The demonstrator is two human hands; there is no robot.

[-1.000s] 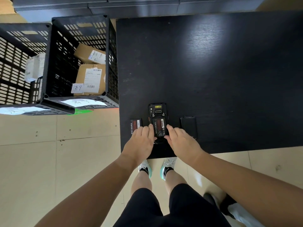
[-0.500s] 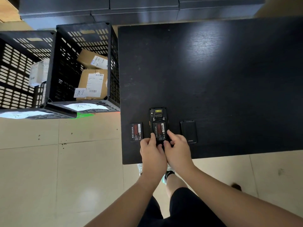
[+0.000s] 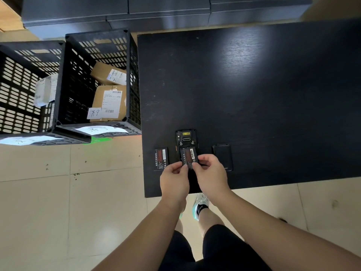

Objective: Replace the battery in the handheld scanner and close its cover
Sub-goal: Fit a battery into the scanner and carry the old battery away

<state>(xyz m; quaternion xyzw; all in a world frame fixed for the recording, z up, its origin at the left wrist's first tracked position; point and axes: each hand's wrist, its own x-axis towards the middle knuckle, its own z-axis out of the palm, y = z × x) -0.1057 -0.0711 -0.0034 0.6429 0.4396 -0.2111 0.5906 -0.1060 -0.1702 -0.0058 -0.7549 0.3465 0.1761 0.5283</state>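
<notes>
Scanner (image 3: 185,138) face-down, long axis away from person, battery (image 3: 188,156) lengthwise.

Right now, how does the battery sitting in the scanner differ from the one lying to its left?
The black red-labelled battery in the scanner is pinched at its near end by both hands, left hand and right hand. The matching loose battery on the black table lies flat and untouched. Both look the same size, with similar labels.

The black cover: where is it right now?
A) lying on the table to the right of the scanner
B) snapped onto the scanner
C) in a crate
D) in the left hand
A: the cover lies flat on the table, right of the open scanner.
</notes>
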